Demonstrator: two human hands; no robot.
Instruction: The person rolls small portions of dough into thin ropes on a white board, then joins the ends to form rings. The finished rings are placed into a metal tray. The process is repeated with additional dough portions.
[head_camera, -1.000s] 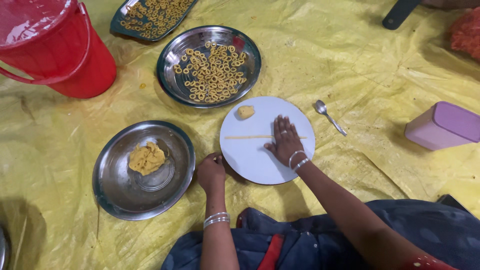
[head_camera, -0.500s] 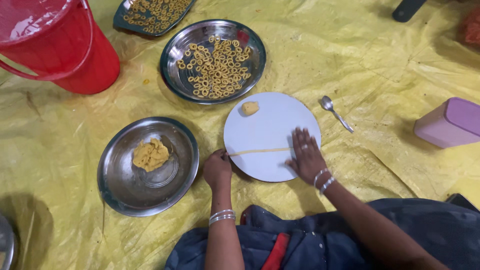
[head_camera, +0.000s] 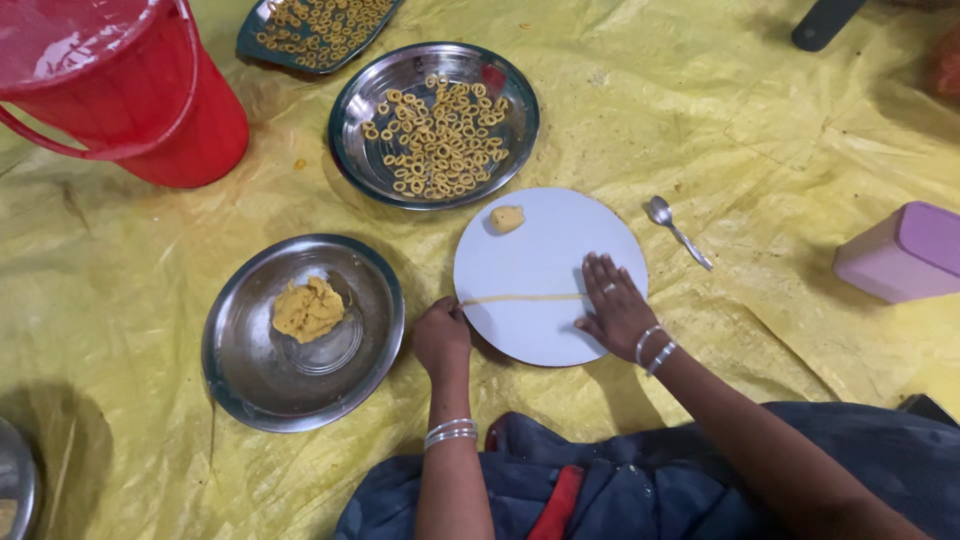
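Dough strand (head_camera: 525, 298), thin, straight, pale yellow

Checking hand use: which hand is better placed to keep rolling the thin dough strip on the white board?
Right hand: its palm lies flat on the dough strip. The left hand only touches the board's edge.

The big crinkly plastic sheet (head_camera: 700, 130) on the floor is yellow. The round flat board (head_camera: 545, 240) is white. The thin rolled dough strip (head_camera: 520, 298) on it is pale yellow, and so is the small dough lump (head_camera: 507, 218). The plastic bucket (head_camera: 150, 90) is bright red. The two round metal plates (head_camera: 250, 385) (head_camera: 510, 110) are shiny silver. The little dough rings (head_camera: 440, 135) are golden yellow. The plastic box (head_camera: 900, 255) is pink and purple. The person's clothes (head_camera: 620, 490) are dark blue with a red strip.
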